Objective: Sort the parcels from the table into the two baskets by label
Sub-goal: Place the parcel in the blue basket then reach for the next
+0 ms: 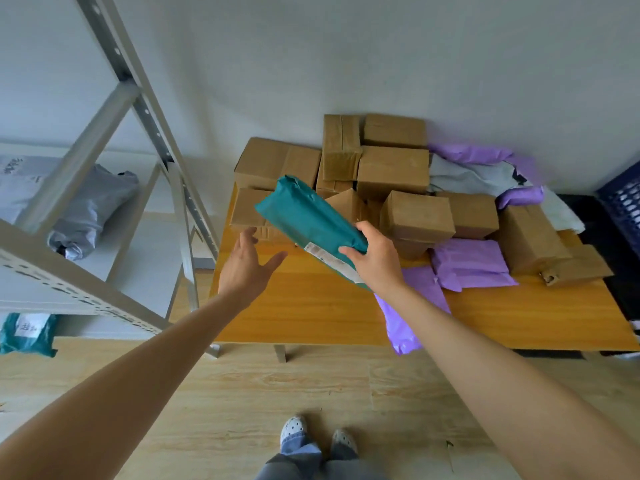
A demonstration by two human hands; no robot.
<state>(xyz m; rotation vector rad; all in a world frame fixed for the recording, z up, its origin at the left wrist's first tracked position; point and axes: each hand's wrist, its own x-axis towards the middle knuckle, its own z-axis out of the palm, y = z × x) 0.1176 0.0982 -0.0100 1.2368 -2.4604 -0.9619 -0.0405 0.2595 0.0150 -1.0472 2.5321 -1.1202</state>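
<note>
My right hand (374,258) grips the near end of a teal plastic mailer (308,216) and holds it tilted in the air above the wooden table (311,306). A white label shows on the mailer's underside by my fingers. My left hand (247,268) is open just left of the mailer, fingers spread, touching nothing. Several brown cardboard boxes (391,171) are piled at the back of the table. Purple mailers (467,261) lie on the table to the right. A dark blue basket (623,199) shows at the far right edge.
A grey metal shelf rack (104,216) stands at the left and holds a grey mailer (86,209). A teal mailer (26,334) lies under the rack on the floor. White and grey mailers (478,178) lie behind the boxes. My feet stand on the wooden floor.
</note>
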